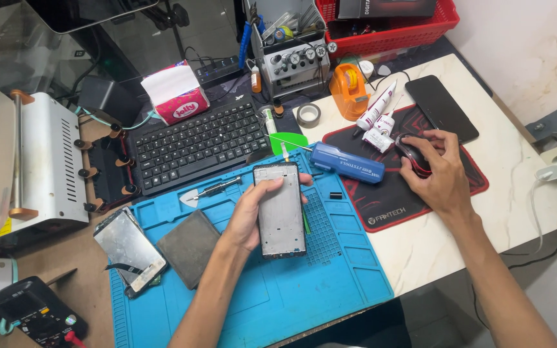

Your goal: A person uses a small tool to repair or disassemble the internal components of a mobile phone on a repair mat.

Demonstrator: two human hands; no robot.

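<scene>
Grey phone frame [281, 209], which I judge thin, light and fragile, sits edge-gripped mid-frame in my left hand [247, 216]; right hand [434, 169] cups the mouse [411, 154].

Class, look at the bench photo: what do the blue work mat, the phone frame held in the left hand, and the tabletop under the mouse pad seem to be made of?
Blue work mat: probably silicone or rubber, matte, with moulded compartments and ridges.
Phone frame, held by the left hand: looks like metal, dull grey, with a dark plastic-looking rim.
Tabletop: pale with faint veins, like marble or a marble-look laminate; the picture cannot settle which.
</scene>
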